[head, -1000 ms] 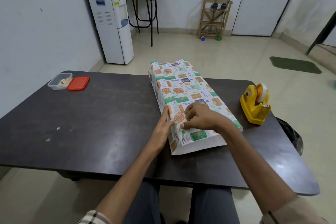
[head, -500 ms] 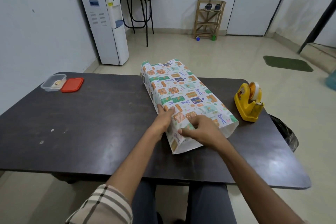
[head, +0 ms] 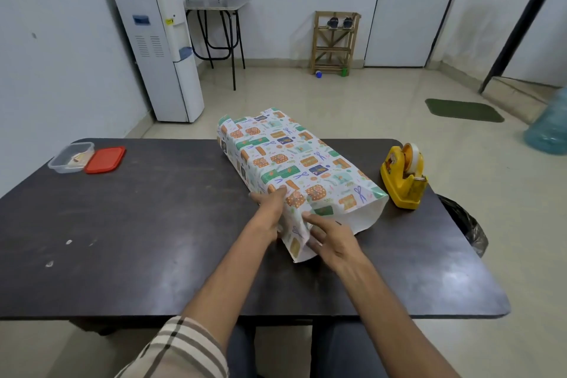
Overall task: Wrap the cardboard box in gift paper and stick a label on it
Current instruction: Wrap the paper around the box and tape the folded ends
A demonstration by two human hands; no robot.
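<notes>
The box, covered in patterned gift paper [head: 294, 159], lies lengthwise on the dark table [head: 147, 224], its near end an open paper sleeve showing white inside. My left hand [head: 270, 212] presses flat against the near left side of the paper. My right hand [head: 331, 239] lies on the near end flap, fingers spread, pushing the paper down toward the table. The cardboard itself is hidden under the paper.
A yellow tape dispenser [head: 403, 178] stands to the right of the box. A clear container [head: 71, 157] and its red lid [head: 106, 159] sit at the far left. A black bag [head: 466, 224] hangs past the table's right edge.
My right hand slid from the top of the box down onto the near end flap, flattening it. My left hand stayed at the near left edge. The view tilted up.
</notes>
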